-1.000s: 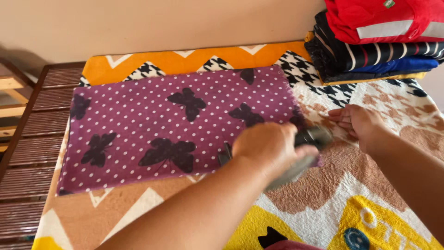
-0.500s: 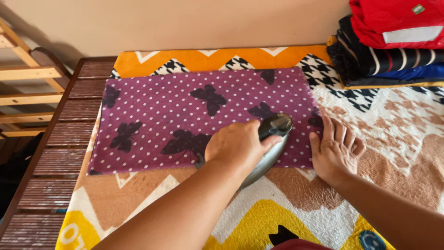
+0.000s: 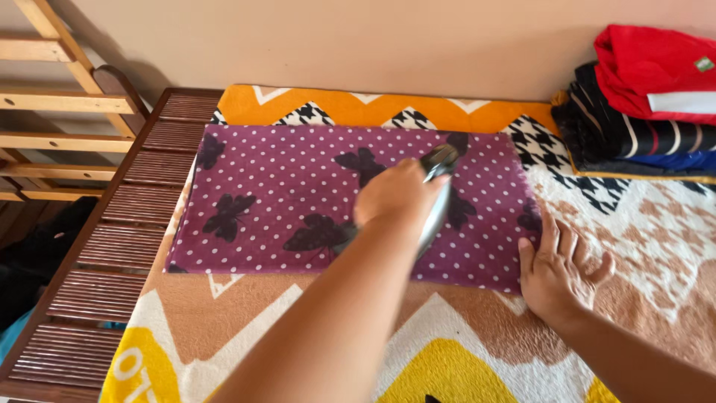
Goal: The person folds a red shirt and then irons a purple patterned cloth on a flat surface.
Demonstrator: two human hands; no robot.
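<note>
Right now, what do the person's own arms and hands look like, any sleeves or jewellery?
Both forearms are bare, with no sleeves in view. The left hand is motion-blurred. The right hand shows no rings, gloves or watch.

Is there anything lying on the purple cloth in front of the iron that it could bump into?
Nothing visible. The left hand holds the iron on the purple cloth, which lies flat and bare ahead. The right hand presses at its right edge; the folded clothes sit off to the side.

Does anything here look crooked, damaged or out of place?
Nothing stands out. The purple cloth lies flat on the blanket, the left hand holds the iron on it, the right hand presses its corner, and the folded clothes sit stacked.
</note>
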